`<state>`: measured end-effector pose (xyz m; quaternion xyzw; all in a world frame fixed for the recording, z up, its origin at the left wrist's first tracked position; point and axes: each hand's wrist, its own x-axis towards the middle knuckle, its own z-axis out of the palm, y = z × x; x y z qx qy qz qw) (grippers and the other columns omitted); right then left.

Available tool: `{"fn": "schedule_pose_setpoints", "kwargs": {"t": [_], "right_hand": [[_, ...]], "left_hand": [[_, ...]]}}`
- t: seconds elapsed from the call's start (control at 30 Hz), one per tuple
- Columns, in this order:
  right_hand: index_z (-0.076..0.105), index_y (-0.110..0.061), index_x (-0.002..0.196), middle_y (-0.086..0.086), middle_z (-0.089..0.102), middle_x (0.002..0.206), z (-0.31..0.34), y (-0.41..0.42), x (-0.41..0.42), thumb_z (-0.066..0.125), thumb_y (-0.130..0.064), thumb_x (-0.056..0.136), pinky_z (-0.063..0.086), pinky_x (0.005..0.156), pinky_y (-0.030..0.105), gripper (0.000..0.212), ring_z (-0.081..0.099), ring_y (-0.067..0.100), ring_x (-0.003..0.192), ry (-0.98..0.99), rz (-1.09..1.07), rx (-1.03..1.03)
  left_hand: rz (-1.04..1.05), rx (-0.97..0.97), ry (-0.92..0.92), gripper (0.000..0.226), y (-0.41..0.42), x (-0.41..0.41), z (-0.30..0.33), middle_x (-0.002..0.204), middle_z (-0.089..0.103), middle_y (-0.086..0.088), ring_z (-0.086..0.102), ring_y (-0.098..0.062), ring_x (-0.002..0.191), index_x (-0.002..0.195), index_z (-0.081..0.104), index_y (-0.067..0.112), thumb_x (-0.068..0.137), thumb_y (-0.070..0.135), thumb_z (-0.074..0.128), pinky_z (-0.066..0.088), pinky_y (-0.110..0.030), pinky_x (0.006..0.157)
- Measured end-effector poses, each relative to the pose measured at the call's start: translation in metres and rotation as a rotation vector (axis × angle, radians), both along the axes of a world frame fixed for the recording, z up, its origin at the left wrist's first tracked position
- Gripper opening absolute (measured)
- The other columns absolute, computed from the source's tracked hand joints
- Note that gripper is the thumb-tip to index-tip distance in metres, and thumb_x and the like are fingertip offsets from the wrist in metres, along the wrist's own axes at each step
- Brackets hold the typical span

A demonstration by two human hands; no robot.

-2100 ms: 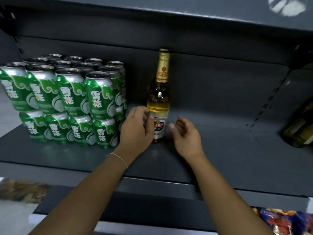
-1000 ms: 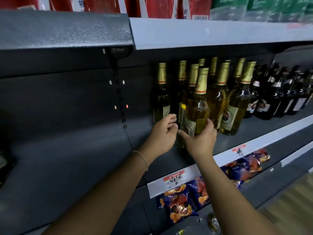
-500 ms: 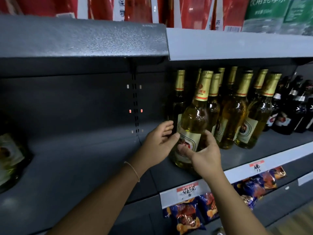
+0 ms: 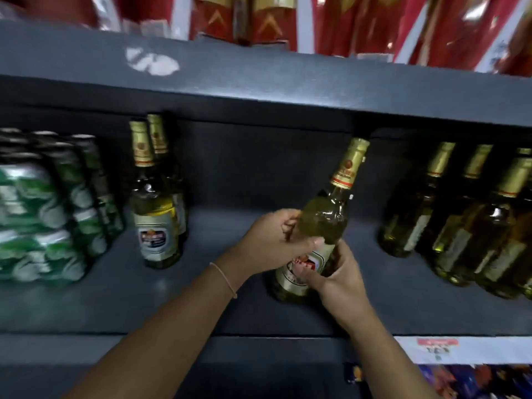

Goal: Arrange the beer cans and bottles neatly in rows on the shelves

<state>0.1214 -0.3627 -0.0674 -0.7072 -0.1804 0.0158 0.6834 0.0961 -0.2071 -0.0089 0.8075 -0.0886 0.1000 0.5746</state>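
Both hands are carrying a bottle (image 4: 318,234) tilted above the shelf (image 4: 201,298), left hand (image 4: 272,243) and right hand (image 4: 338,280) fingers gripping it (mid-transfer, seemingly), needing upright setting beside the standing bottles (image 4: 157,214).

Both hands reaching forward, left hand (image 4: 273,240) and right hand (image 4: 339,279) curled in a grip, close together

free: bare shelf (image 4: 230,283) between two standing bottles (image 4: 157,226) and bottle group (image 4: 460,226) | blocked left: green cans (image 4: 43,220) | above: top shelf (image 4: 288,90) hangs low
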Motion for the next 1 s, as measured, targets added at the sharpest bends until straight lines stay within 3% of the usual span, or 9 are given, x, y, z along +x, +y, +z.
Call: {"fn": "schedule_pose_setpoints", "kwargs": {"t": [0.07,0.2,0.33,0.5,0.77,0.83,0.93,1.0], "right_hand": [[0.057,-0.017,0.116,0.002,0.074,0.099,0.0,0.027,-0.011,0.085,-0.001,0.07,0.059,0.078,0.028,0.056,0.072,0.017,0.092,-0.007,0.04,-0.025],[0.057,-0.022,0.116,-0.002,0.074,0.099,0.0,0.076,-0.033,0.085,-0.002,0.071,0.058,0.077,0.025,0.057,0.071,0.012,0.092,-0.003,0.109,-0.055],[0.057,-0.024,0.12,-0.001,0.074,0.103,-0.004,0.118,-0.051,0.084,-0.001,0.072,0.058,0.086,0.035,0.06,0.071,0.015,0.097,0.01,0.166,-0.066],[0.057,-0.028,0.119,-0.006,0.073,0.104,-0.008,0.161,-0.069,0.082,0.001,0.074,0.058,0.09,0.037,0.059,0.07,0.011,0.099,-0.001,0.212,-0.109],[0.056,-0.024,0.126,-0.002,0.072,0.11,-0.008,0.206,-0.083,0.078,0.007,0.076,0.057,0.088,0.029,0.062,0.069,0.014,0.105,-0.034,0.287,-0.095],[0.055,-0.03,0.128,-0.003,0.07,0.114,-0.01,0.214,-0.083,0.079,0.002,0.077,0.057,0.089,0.029,0.064,0.067,0.012,0.107,-0.052,0.293,-0.126],[0.052,-0.042,0.134,0.001,0.061,0.129,-0.015,0.222,-0.082,0.086,-0.022,0.071,0.055,0.095,0.036,0.074,0.063,0.012,0.116,-0.111,0.234,-0.189],[0.05,-0.044,0.135,-0.001,0.061,0.128,-0.019,0.224,-0.083,0.087,-0.035,0.067,0.055,0.095,0.036,0.079,0.062,0.011,0.116,-0.148,0.181,-0.238]], "left_hand": [[0.041,0.017,0.008,0.038,0.027,-0.012,-0.002,0.102,0.073,0.005,0.069,-0.007,0.095,0.111,0.065,0.02,0.077,0.026,0.081,0.057,-0.035,0.089],[0.116,0.021,-0.008,0.042,0.074,-0.037,-0.007,0.101,0.074,0.006,0.07,-0.009,0.095,0.107,0.065,0.023,0.071,0.034,0.083,0.056,-0.04,0.09],[0.156,0.033,-0.019,0.051,0.116,-0.061,-0.011,0.104,0.073,0.006,0.069,-0.009,0.098,0.111,0.063,0.024,0.066,0.04,0.082,0.055,-0.042,0.091],[0.214,0.018,-0.039,0.044,0.157,-0.086,-0.019,0.102,0.073,0.006,0.069,-0.01,0.097,0.109,0.065,0.023,0.069,0.033,0.083,0.055,-0.042,0.091],[0.278,-0.026,-0.097,0.039,0.2,-0.107,-0.025,0.103,0.073,0.009,0.068,-0.006,0.098,0.103,0.063,0.032,0.073,0.017,0.084,0.053,-0.038,0.094],[0.303,-0.047,-0.106,0.041,0.207,-0.11,-0.028,0.101,0.074,0.009,0.069,-0.006,0.096,0.101,0.063,0.034,0.072,0.015,0.084,0.054,-0.038,0.093],[0.328,-0.07,-0.113,0.041,0.215,-0.114,-0.033,0.1,0.074,0.009,0.069,-0.008,0.096,0.105,0.064,0.031,0.072,0.017,0.084,0.055,-0.039,0.092],[0.339,-0.087,-0.115,0.04,0.217,-0.115,-0.036,0.101,0.074,0.009,0.069,-0.007,0.096,0.109,0.064,0.026,0.075,0.017,0.082,0.055,-0.038,0.092]]}}
